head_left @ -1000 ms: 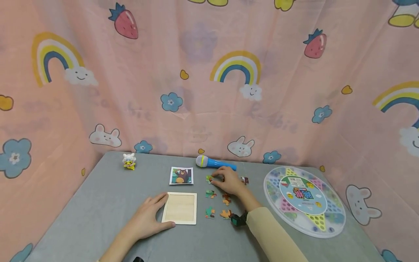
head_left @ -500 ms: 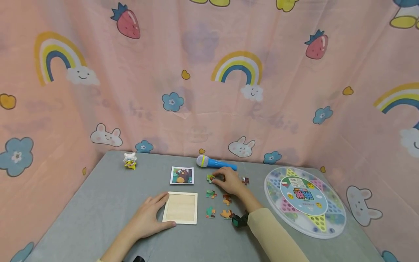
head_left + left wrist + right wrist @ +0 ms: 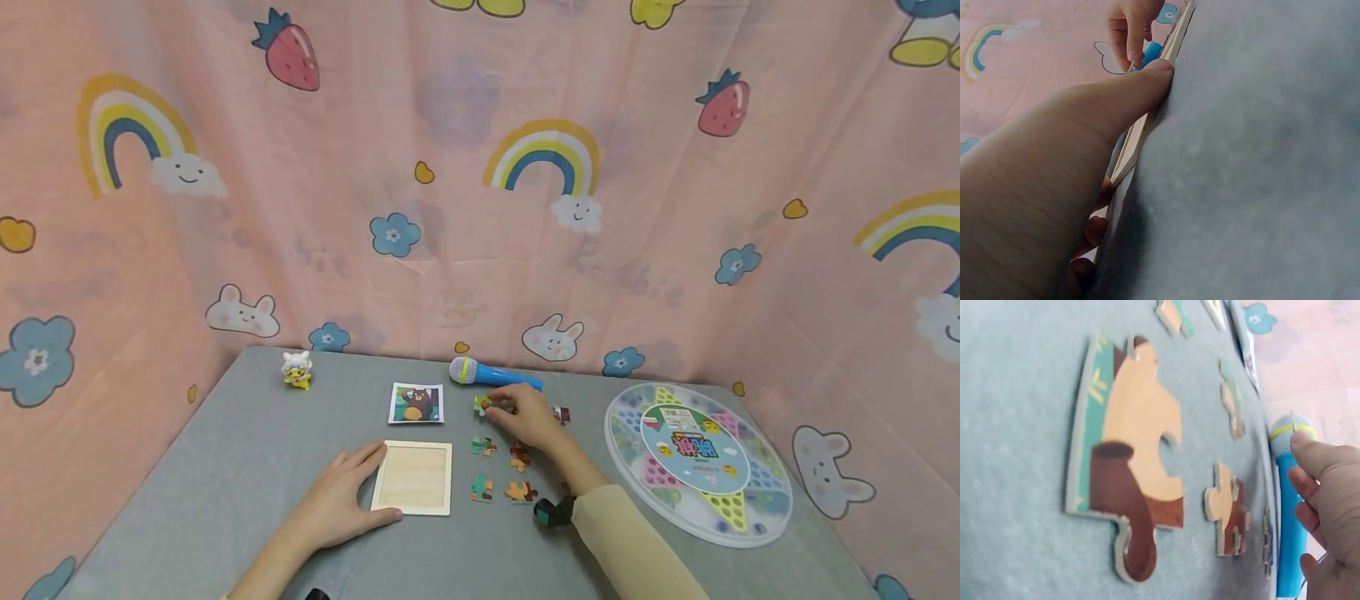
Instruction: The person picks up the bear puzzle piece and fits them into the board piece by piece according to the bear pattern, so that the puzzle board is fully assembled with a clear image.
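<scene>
My left hand (image 3: 341, 500) grips the left side of a square, light wooden puzzle tray (image 3: 412, 477), thumb at the near edge and fingers at the upper left corner. In the left wrist view the thumb (image 3: 1147, 81) lies along the tray's rim (image 3: 1129, 153). Beyond the tray, my right hand (image 3: 527, 414) pinches a green and yellow jigsaw piece (image 3: 481, 406) between thumb and fingertips; in the right wrist view only its thin edge shows. Loose jigsaw pieces lie below that hand, among them a green one (image 3: 482, 487) and a brown and tan one (image 3: 1135, 444).
A bear picture card (image 3: 416, 403) lies behind the tray. A blue toy microphone (image 3: 502, 377) lies behind the right hand. At right is a round game board (image 3: 697, 462); a small figurine (image 3: 297, 369) stands back left. A pink curtain (image 3: 465, 167) hangs behind the table.
The right hand has lifted slightly with the jigsaw piece, and its wrist has shifted a little to the right. The left hand stays on the puzzle tray.
</scene>
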A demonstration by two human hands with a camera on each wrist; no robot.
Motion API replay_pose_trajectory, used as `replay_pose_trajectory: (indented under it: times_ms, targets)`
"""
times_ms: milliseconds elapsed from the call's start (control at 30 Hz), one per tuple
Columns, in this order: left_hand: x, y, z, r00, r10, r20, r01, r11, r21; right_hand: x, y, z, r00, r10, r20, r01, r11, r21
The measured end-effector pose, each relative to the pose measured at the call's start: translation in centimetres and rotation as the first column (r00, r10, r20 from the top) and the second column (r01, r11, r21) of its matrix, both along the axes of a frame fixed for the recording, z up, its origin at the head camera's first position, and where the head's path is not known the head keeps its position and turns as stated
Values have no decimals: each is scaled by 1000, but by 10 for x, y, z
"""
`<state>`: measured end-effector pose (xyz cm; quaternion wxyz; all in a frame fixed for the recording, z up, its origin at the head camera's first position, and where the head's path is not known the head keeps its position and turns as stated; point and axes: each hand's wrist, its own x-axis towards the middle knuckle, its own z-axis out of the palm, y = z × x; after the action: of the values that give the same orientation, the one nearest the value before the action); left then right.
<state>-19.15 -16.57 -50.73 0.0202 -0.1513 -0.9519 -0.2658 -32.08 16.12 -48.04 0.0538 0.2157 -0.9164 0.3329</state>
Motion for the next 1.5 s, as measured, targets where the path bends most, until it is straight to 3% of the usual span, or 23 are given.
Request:
replay_pose_trajectory:
  times_ms: [267, 833, 1200, 1500]
  targets:
    - [0, 0, 0, 1000, 3, 4, -3, 1000, -2, 11, -4, 10, 997, -70, -20, 70, 997, -13]
    - [1, 0, 0, 1000, -7, -18, 6, 1000, -11, 41, -7, 37, 992, -123, -21, 121, 990, -76]
    - [0, -1, -1, 1000, -12, -20, 12, 1000, -27, 55, -14, 41, 989, -149, 22, 151, 984, -91]
    - [-1, -1, -2, 1000, -11, -22, 10, 1000, -21, 59, -24, 42, 992, -118, -39, 113, 989, -97]
